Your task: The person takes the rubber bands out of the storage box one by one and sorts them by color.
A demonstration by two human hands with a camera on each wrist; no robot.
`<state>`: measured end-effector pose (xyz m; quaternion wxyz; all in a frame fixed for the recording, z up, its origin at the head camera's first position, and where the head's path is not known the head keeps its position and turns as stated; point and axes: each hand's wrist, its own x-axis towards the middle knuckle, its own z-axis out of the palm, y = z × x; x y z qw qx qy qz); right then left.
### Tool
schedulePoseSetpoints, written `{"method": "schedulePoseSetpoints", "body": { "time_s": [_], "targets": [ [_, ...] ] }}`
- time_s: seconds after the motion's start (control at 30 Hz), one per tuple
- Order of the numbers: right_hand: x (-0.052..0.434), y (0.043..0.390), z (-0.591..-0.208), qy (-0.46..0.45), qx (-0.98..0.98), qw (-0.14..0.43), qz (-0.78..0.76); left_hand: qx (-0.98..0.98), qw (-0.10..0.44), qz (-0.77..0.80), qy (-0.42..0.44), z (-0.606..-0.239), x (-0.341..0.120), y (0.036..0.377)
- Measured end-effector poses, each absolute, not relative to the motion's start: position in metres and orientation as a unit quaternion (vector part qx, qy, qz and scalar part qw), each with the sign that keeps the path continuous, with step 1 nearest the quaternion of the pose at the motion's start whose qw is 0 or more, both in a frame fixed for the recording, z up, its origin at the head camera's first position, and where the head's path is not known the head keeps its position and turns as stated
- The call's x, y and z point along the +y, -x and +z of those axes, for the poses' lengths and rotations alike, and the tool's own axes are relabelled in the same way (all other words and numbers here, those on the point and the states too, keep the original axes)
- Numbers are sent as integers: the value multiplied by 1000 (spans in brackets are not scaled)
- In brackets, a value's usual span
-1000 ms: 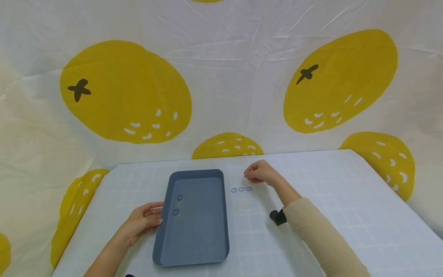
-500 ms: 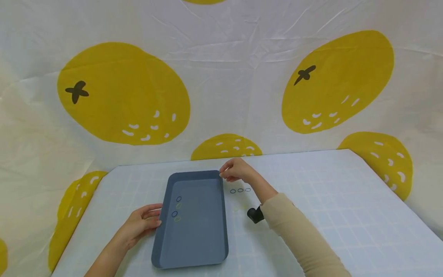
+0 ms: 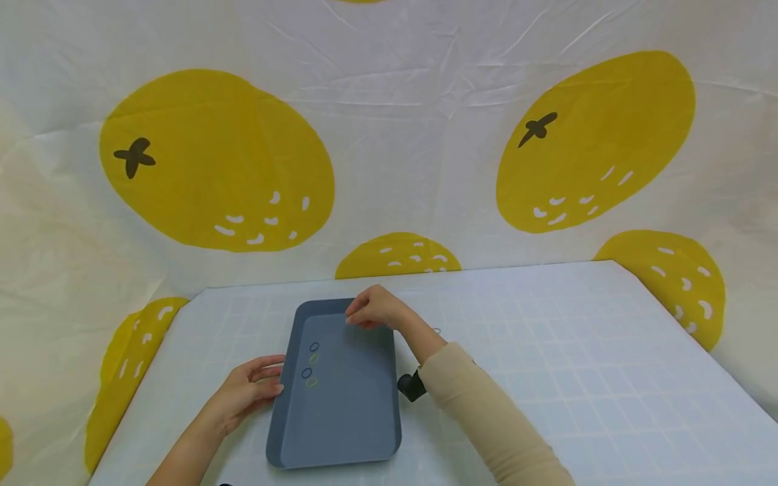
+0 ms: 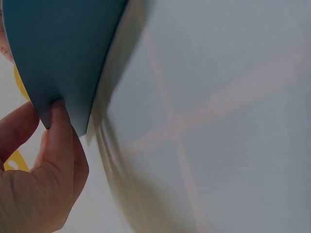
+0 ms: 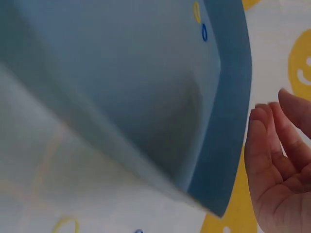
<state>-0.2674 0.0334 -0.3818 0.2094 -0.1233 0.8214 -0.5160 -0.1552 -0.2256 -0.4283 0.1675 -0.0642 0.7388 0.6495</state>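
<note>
A blue-grey tray (image 3: pixel 340 418) lies on the table. In a column near its left side are thin rings: a blue ring (image 3: pixel 306 372) and a yellow-green ring (image 3: pixel 313 359) among them. My left hand (image 3: pixel 243 395) rests its fingers against the outside of the tray's left wall, also seen in the left wrist view. Above the tray's far right part hovers my right hand (image 3: pixel 377 309), fingers bent and tips close together. No ring shows between its fingertips in the right wrist view, and anything tiny there cannot be made out.
Right of the tray, a dark ring (image 3: pixel 437 331) shows on the table beside my arm, which hides the others there. A yellow ring (image 5: pixel 65 225) lies outside the tray in the right wrist view. Behind the table hangs a white cloth (image 3: pixel 413 169) with yellow fruit prints.
My right hand has moved left from above the rings on the table, past the tray's far right corner, to over the tray. The left hand and tray have stayed put.
</note>
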Motion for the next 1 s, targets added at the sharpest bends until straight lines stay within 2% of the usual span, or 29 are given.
{"method": "schedulePoseSetpoints", "body": {
  "time_s": [0.5,0.73,1.0],
  "targets": [
    [-5,251,-410,150,821,210,-509,742,165,647,61,-427,-225,158],
    [-23,243,-428,139,836,177,-500,737,171,651,66,-428,-227,156],
    [-32,236,-445,126,859,106,-485,732,169,657,60,-431,-227,156]
  ]
}}
